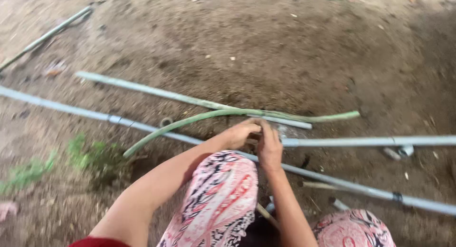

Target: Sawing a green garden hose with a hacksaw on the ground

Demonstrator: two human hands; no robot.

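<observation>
On the ground (pixel 294 47): long pipe (pixel 114 119) running from far left to near right; second pipe (pixel 370 141) off to the right; curved hose (pixel 190 121) arching over both. Both hands (pixel 256 138) at the junction, above the knees (pixel 223 195). Weeds (pixel 95 157) left; thin rod (pixel 47 36) far left.

You crouched over bare dirt ground (pixel 294 52), knees in patterned red-and-white trousers (pixel 218 199). Your left hand (pixel 242 132) and right hand (pixel 270 147) met, touching, at the near end of a grey pipe (pixel 370 141) that ran off to the right. A curved green hose (pixel 190 121) arched just beyond your fingers (pixel 260 126). A longer grey pipe (pixel 61 106) crossed beneath, and weeds (pixel 95 154) grew at the left.
</observation>
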